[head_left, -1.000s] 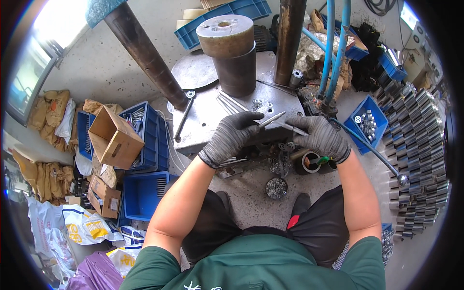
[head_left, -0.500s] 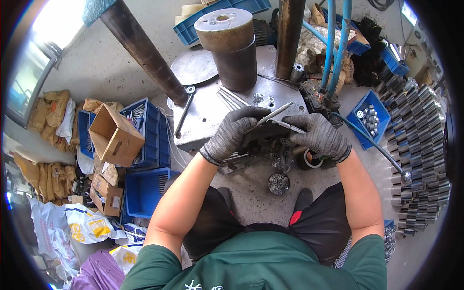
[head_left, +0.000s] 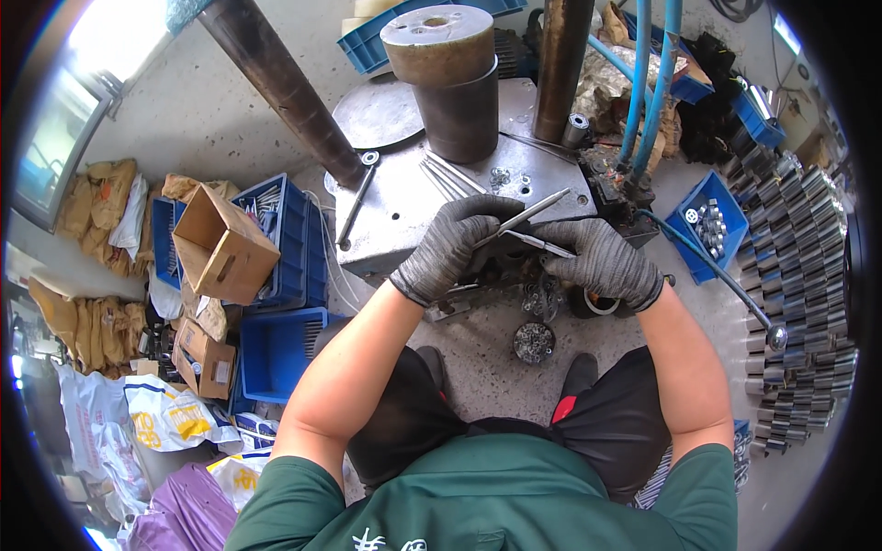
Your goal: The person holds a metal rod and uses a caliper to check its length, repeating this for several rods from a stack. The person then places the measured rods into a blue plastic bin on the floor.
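Note:
Grey knit gloves cover both my hands, which meet above the front edge of the steel press table [head_left: 377,246]. My left hand [head_left: 445,250] is closed on a slim metal rod [head_left: 540,208] with a tapered end, slanting up to the right. Closed on a slender metal tool like tweezers, my right hand [head_left: 608,261] points its tip toward the rod near my left fingers; the exact kind of tool [head_left: 542,244] cannot be made out. Beyond my hands, several similar rods [head_left: 445,176] and a cluster of small rings [head_left: 501,177] lie on the table.
A thick steel cylinder [head_left: 456,110] stands on the table between two dark columns [head_left: 276,83]. Left are blue bins [head_left: 276,363] and an open carton [head_left: 241,257]. Right are a ball-ended lever [head_left: 726,286], a blue bin [head_left: 689,216] and stacked metal cylinders [head_left: 799,275]. A round container [head_left: 534,342] sits between my feet.
The view has shifted slightly, so the table sits a little higher and further right. The tool's tip is now closer to the rod by my left fingers. Both grips stay closed.

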`<act>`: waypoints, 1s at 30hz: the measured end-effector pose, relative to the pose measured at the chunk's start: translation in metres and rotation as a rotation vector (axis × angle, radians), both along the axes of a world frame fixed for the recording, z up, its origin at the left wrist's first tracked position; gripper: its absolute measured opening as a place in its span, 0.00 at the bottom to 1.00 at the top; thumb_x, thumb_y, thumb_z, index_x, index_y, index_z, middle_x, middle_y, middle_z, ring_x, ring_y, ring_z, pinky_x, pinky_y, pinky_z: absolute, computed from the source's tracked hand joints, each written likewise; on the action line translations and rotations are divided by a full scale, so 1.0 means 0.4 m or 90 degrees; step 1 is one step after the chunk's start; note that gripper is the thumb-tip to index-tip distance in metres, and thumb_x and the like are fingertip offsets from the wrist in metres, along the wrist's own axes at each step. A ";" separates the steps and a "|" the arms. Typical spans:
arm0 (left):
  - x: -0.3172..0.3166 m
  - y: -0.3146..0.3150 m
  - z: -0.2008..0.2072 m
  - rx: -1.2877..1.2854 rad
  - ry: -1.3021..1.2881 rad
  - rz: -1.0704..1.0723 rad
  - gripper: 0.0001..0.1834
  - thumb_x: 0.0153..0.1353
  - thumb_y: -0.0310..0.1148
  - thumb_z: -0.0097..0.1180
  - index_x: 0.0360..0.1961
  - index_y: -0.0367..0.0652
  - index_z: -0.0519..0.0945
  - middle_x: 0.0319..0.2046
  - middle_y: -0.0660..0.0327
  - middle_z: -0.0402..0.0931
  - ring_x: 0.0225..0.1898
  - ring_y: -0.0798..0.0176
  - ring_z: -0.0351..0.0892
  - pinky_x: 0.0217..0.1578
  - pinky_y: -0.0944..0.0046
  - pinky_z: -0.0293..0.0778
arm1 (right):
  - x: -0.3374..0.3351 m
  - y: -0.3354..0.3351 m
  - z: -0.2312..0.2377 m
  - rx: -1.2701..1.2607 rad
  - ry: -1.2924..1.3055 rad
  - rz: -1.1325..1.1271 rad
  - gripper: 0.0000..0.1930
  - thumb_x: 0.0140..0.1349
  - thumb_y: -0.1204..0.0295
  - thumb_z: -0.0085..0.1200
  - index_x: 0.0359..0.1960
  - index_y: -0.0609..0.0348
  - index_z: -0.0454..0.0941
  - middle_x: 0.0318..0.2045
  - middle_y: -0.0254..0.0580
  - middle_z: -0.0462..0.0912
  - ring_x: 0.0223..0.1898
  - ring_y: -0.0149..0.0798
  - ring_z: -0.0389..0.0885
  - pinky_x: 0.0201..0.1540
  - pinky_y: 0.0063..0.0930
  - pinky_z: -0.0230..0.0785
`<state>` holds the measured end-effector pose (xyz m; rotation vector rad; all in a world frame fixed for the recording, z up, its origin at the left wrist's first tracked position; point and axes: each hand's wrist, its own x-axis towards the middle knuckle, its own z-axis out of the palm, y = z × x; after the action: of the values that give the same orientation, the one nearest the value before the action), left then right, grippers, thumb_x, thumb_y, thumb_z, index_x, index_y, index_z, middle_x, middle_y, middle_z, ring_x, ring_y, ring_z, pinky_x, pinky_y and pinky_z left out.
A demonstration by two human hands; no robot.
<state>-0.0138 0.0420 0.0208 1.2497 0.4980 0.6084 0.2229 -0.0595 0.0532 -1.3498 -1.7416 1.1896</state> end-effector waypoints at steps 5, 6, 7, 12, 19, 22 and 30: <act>-0.004 0.006 -0.007 -0.065 -0.040 -0.015 0.25 0.60 0.28 0.57 0.58 0.26 0.79 0.50 0.45 0.85 0.53 0.55 0.86 0.59 0.60 0.78 | -0.005 0.003 -0.009 -0.030 -0.016 0.003 0.25 0.58 0.78 0.59 0.60 0.62 0.81 0.42 0.44 0.89 0.44 0.31 0.84 0.53 0.30 0.77; -0.005 0.007 -0.009 -0.060 -0.036 -0.012 0.25 0.60 0.28 0.57 0.58 0.26 0.79 0.50 0.45 0.85 0.53 0.55 0.86 0.59 0.60 0.78 | -0.008 0.004 -0.012 -0.030 -0.016 0.004 0.25 0.58 0.78 0.59 0.60 0.62 0.81 0.42 0.44 0.89 0.44 0.31 0.84 0.53 0.30 0.77; -0.005 0.009 -0.013 -0.095 -0.061 -0.017 0.26 0.59 0.27 0.56 0.59 0.26 0.78 0.51 0.43 0.84 0.53 0.53 0.86 0.60 0.59 0.78 | -0.013 0.007 -0.016 -0.028 -0.027 0.006 0.25 0.58 0.77 0.59 0.60 0.62 0.81 0.42 0.44 0.89 0.44 0.31 0.84 0.53 0.30 0.77; -0.014 0.026 -0.029 -0.226 -0.091 -0.025 0.30 0.57 0.24 0.52 0.63 0.25 0.74 0.54 0.40 0.82 0.54 0.49 0.85 0.61 0.57 0.79 | -0.021 0.015 -0.033 -0.038 -0.028 0.011 0.25 0.58 0.75 0.60 0.60 0.62 0.80 0.42 0.46 0.89 0.44 0.32 0.85 0.53 0.31 0.77; -0.020 0.045 -0.033 -0.366 -0.223 -0.057 0.31 0.59 0.23 0.50 0.65 0.24 0.69 0.53 0.39 0.80 0.39 0.54 0.87 0.41 0.63 0.87 | -0.066 0.016 -0.059 -0.022 0.049 -0.018 0.30 0.59 0.71 0.64 0.65 0.63 0.75 0.44 0.42 0.86 0.45 0.34 0.83 0.53 0.33 0.76; -0.035 0.050 -0.023 -0.360 -0.251 -0.017 0.31 0.60 0.25 0.51 0.66 0.25 0.68 0.53 0.39 0.81 0.28 0.62 0.84 0.27 0.68 0.83 | -0.062 0.014 -0.060 -0.223 0.260 -0.020 0.31 0.60 0.71 0.64 0.66 0.65 0.74 0.45 0.39 0.84 0.46 0.33 0.81 0.53 0.32 0.75; -0.072 0.075 -0.009 -0.220 -0.233 0.098 0.40 0.58 0.22 0.54 0.74 0.33 0.60 0.57 0.45 0.79 0.16 0.78 0.65 0.15 0.78 0.64 | -0.009 0.116 -0.123 0.287 -0.385 -0.171 0.18 0.52 0.78 0.57 0.47 0.62 0.79 0.40 0.57 0.83 0.47 0.60 0.81 0.52 0.47 0.75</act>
<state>-0.0425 0.0720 0.0173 0.7554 0.3744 0.8235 0.2191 -0.0130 0.0041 -1.6797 -1.9781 0.2133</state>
